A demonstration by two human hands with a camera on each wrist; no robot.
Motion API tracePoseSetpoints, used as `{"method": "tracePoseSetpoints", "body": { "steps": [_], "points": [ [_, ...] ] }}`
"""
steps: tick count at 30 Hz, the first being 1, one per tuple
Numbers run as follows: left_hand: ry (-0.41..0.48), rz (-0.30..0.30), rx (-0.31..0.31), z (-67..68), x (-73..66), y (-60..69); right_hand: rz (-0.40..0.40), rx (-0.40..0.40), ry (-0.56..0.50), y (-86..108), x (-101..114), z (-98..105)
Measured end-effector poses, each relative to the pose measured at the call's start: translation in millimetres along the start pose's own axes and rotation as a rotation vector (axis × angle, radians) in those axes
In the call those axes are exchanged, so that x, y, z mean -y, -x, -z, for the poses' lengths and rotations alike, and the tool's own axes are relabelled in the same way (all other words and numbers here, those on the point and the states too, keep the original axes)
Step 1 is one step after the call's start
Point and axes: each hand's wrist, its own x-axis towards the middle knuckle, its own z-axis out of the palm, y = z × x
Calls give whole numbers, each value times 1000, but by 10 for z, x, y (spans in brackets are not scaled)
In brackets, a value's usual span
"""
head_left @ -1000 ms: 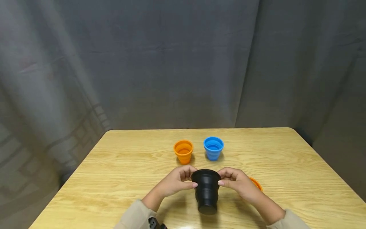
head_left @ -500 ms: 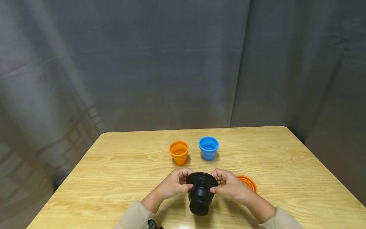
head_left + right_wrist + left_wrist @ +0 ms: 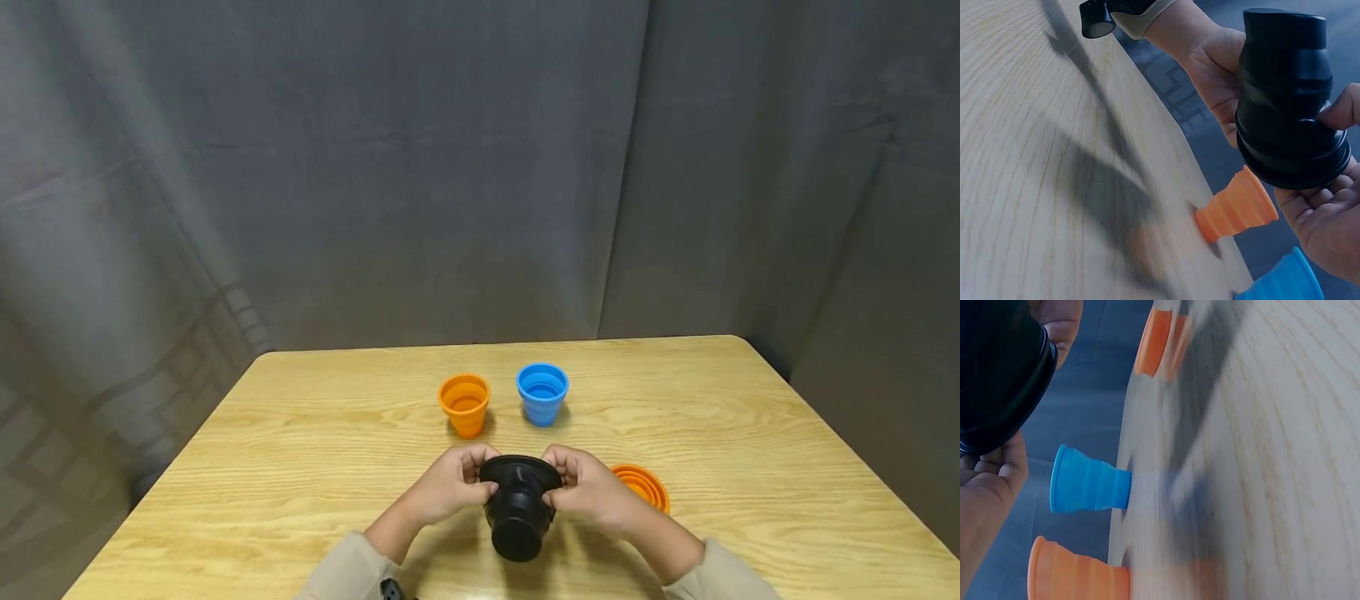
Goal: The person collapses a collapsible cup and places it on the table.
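Black cup (image 3: 517, 533), held above the surface (image 3: 300, 458), appears shorter than a second ago, its base tipped further toward the person. Left hand (image 3: 448, 488) and right hand (image 3: 592, 493) both grip it near the rim; the dented wall suggests partial folding.

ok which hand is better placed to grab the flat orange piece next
Probably the right hand: the flat orange piece lies beside it, while the left hand is beyond the black cup. Both grip that cup, so the right would need to let go first.
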Motion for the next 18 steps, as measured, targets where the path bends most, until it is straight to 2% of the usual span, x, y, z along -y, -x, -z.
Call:
{"method": "tracePoseSetpoints", "body": {
  "steps": [7,13,18],
  "points": [
    [-21,46,-37,25,34,-7,-49,-63,67,-19,-12,-11],
    [-116,64,-53,55,73,7,-18,-26,12,35,-28,31],
    [-159,41,-72,63,91,-23,16,-4,-24,54,-31,27]
  ]
}}
